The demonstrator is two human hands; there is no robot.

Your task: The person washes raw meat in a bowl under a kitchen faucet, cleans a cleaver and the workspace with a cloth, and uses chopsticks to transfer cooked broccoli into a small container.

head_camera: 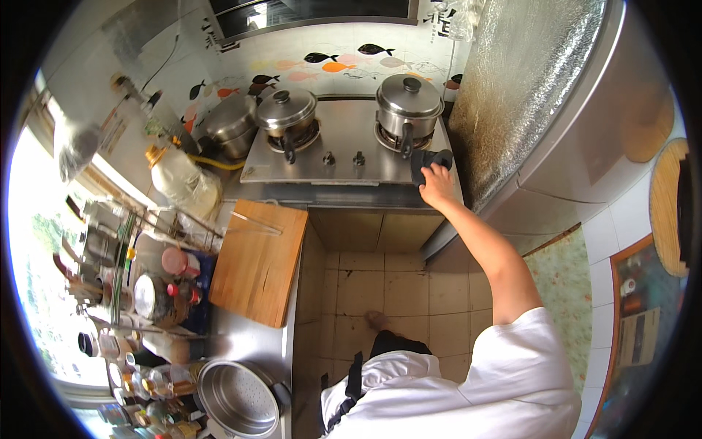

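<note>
My right hand (pixel 438 185) reaches to the front right corner of the steel gas stove (pixel 340 140). Its fingers are on a black cloth or mitt (pixel 422 161) lying by the stove's edge. Just behind the cloth, a lidded steel pot (pixel 410 101) stands on the right burner, its black handle pointing toward me. On the left burner sits a lidded steel pan (pixel 287 110), also with its handle toward the front. Between the burners are two control knobs (pixel 344 159). My left hand is out of view.
A wooden cutting board (pixel 258 263) with metal chopsticks or tongs (pixel 255 223) lies on the left counter. Nearer me is a steel steamer basket (pixel 238 398). Jars and bottles (pixel 153 302) crowd the window side. A foil-like panel (pixel 510 82) and a refrigerator (pixel 576 159) bound the right.
</note>
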